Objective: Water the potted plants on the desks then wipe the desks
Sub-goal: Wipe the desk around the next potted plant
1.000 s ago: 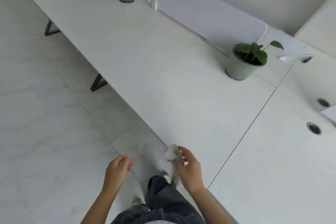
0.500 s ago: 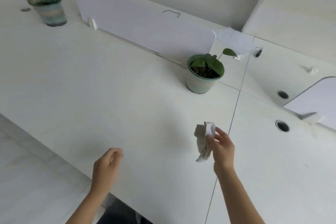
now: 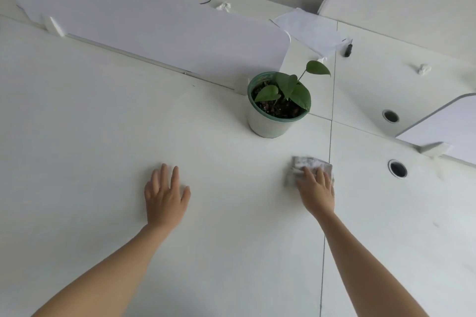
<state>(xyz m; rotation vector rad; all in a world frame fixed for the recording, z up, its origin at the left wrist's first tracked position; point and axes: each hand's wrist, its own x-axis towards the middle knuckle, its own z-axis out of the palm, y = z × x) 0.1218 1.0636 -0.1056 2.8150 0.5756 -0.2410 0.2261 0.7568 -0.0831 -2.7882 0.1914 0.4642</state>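
A pale pot with a green rim and a small green-leaved plant point(image 3: 277, 108) stands on the white desk point(image 3: 103, 123), close to the divider panel. My right hand point(image 3: 318, 189) presses a grey-white cloth point(image 3: 306, 163) flat on the desk, just below the pot and beside the seam between two desks. My left hand point(image 3: 164, 195) lies flat on the desk with fingers spread, holding nothing, to the left of the cloth.
A white divider panel point(image 3: 159, 33) runs along the back. Behind it lie a sheet of paper point(image 3: 309, 29), a black marker point(image 3: 347, 50) and crumpled tissues point(image 3: 422, 69). The right desk has two cable holes point(image 3: 398, 168) and a second divider point(image 3: 443, 131).
My right hand has brought the cloth down from the air onto the desk. My left hand has gone from hovering to flat on the desk. The view has moved closer to the pot.
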